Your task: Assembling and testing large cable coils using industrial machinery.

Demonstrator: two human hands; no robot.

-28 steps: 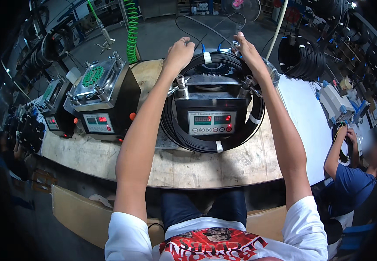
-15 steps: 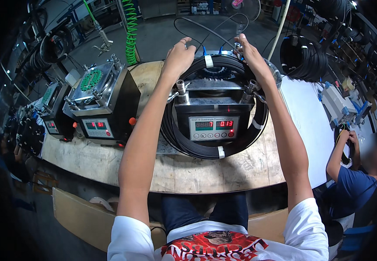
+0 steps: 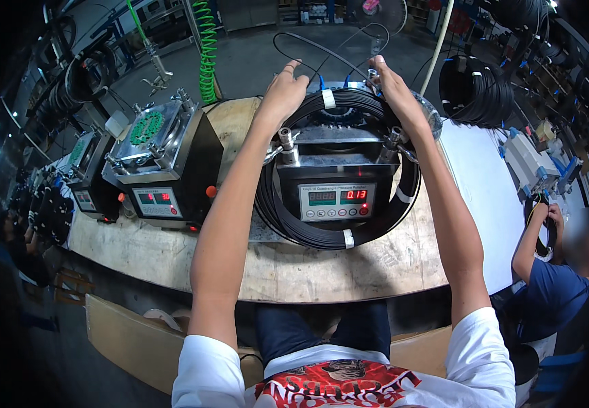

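In front of me stands a tabletop polishing machine with a black body, metal plates and a lit display panel (image 3: 337,201). A coil of black cable (image 3: 407,197), bound with white tape, is looped around it. My left hand (image 3: 285,94) is over the coil's far left side, thumb and forefinger apart; its other fingers are partly hidden. At the far right corner, my right hand (image 3: 395,88) is closed around a metal post (image 3: 374,76). Two blue connectors (image 3: 322,82) rise at the machine's back edge between my hands. Nearer posts (image 3: 285,138) flank the front of the metal plate.
A second polisher (image 3: 155,160) with a green round fixture stands to the left, another beyond it. A green coiled hose (image 3: 206,58) hangs behind. On the right are a white tabletop (image 3: 475,177), a grey-blue device (image 3: 529,160) and a person in a blue shirt (image 3: 553,296).
The left digits on the display in front of me have gone dark, and the neighbouring machine's digits have changed. My hands stay at nearly the same places; the whole view shifts slightly.
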